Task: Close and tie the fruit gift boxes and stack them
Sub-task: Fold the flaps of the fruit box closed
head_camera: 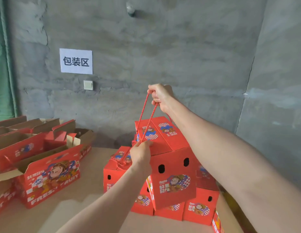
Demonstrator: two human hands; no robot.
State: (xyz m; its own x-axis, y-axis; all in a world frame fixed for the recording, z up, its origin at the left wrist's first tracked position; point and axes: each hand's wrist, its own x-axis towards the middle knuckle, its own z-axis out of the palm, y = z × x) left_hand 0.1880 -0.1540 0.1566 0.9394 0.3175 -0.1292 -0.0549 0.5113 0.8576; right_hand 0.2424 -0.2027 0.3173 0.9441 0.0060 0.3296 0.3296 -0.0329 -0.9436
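Red rope (147, 113) is pulled tight above the closed top box (165, 148) on the stack (199, 206). The right hand (160, 96) grips its loop high; the left hand (140, 153) pinches it at the lid.

My left hand (140, 154) covered where the red cord (147, 118) met the top box (171, 165); couldn't tell if knotted. My right hand (160, 96) hid the cord's loop, & its forearm hid most of the far strand. Lower boxes (198, 206) sat mostly behind the top box. Open boxes (45, 174) were cut off at the pic's L edge, print blurred.
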